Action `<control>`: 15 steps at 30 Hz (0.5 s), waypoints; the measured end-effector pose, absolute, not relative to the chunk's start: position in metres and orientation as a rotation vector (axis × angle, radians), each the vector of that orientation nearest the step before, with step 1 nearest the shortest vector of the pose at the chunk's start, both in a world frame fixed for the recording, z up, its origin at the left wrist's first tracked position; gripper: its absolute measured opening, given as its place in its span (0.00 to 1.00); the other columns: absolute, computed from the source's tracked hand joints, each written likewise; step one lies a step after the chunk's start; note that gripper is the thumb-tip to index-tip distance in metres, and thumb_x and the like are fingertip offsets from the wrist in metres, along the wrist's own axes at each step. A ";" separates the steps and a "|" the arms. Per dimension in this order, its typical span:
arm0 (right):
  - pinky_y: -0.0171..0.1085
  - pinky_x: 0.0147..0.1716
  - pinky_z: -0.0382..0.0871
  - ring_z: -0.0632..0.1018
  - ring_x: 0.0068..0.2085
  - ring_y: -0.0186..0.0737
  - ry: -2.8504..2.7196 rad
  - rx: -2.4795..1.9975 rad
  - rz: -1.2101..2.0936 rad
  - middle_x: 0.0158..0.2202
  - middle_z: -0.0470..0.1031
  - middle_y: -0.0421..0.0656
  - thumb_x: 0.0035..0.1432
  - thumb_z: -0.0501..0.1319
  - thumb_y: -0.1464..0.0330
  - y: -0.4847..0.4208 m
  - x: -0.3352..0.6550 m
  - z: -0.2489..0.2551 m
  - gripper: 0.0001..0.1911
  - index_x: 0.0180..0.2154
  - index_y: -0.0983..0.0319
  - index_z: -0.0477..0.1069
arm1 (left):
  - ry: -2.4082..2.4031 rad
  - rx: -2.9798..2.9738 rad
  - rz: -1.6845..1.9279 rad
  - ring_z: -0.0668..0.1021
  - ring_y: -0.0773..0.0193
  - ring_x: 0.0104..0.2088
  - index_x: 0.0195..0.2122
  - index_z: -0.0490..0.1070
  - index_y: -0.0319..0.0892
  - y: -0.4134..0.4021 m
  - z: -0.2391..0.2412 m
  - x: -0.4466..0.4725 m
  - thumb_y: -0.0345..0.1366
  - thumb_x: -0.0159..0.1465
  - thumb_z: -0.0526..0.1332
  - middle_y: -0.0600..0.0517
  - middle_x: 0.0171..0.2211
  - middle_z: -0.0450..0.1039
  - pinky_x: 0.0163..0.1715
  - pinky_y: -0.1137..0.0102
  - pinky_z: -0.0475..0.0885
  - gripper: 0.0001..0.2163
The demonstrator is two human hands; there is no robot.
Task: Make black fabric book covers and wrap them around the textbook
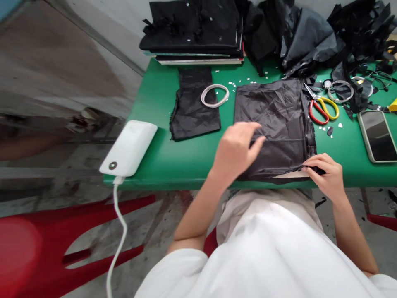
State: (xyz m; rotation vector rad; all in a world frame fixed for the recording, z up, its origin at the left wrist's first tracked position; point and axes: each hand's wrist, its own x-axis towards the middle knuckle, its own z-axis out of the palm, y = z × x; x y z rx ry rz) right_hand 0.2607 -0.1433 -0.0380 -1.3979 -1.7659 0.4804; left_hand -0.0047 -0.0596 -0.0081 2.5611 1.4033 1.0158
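Observation:
A piece of black fabric (273, 120) lies in front of me at the table's near edge, wrinkled and roughly square. My right hand (327, 174) pinches its lower right corner between thumb and fingers. Under that corner a pale strip (293, 174) shows. Over the left part of the fabric is my left hand (237, 149), its thumb and fingers apart and nothing between them; whether it touches the cloth I cannot tell. Farther left lies a smaller black fabric piece (195, 107), with a roll of whitish tape (215, 95) resting on its right side.
Scissors (322, 111) with red and yellow handles lie right of the fabric, near another ring of tape (340, 91) and a phone (380, 136). A white power bank (128, 148) with a cable sits at the left edge. Black fabric stacks (192, 25) and heaps (307, 37) line the back.

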 end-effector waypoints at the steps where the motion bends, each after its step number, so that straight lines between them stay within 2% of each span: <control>1: 0.42 0.35 0.73 0.78 0.33 0.40 -1.770 -1.391 0.476 0.31 0.81 0.41 0.60 0.67 0.67 -0.143 0.261 -0.039 0.06 0.30 0.57 0.79 | 1.486 2.561 1.004 0.80 0.51 0.47 0.49 0.72 0.41 -0.042 -0.012 -0.015 0.38 0.69 0.59 0.43 0.44 0.79 0.49 0.57 0.76 0.11; 6: 0.41 0.35 0.72 0.79 0.33 0.39 -1.779 -1.358 0.456 0.31 0.81 0.41 0.60 0.67 0.69 -0.144 0.260 -0.040 0.05 0.30 0.57 0.78 | 1.769 2.512 0.918 0.78 0.42 0.49 0.50 0.71 0.42 0.044 -0.051 -0.061 0.40 0.66 0.61 0.39 0.44 0.77 0.52 0.47 0.74 0.14; 9: 0.41 0.35 0.73 0.79 0.33 0.39 -1.772 -1.370 0.459 0.31 0.81 0.41 0.60 0.67 0.69 -0.145 0.260 -0.041 0.05 0.30 0.57 0.78 | 1.951 2.405 0.725 0.77 0.41 0.50 0.55 0.69 0.38 0.067 -0.070 -0.074 0.35 0.64 0.59 0.36 0.46 0.76 0.53 0.43 0.72 0.18; 12: 0.40 0.35 0.72 0.79 0.33 0.39 -1.776 -1.368 0.445 0.31 0.80 0.40 0.60 0.67 0.70 -0.145 0.260 -0.042 0.05 0.31 0.57 0.78 | 2.031 2.365 0.554 0.77 0.41 0.52 0.57 0.67 0.34 0.068 -0.072 -0.074 0.28 0.63 0.55 0.34 0.49 0.76 0.53 0.44 0.71 0.21; 15: 0.39 0.35 0.72 0.78 0.34 0.38 -1.790 -1.339 0.423 0.32 0.80 0.40 0.60 0.67 0.70 -0.144 0.261 -0.043 0.04 0.32 0.58 0.77 | 2.059 2.321 0.472 0.77 0.41 0.52 0.56 0.68 0.33 0.064 -0.059 -0.067 0.25 0.62 0.54 0.35 0.48 0.78 0.53 0.45 0.72 0.20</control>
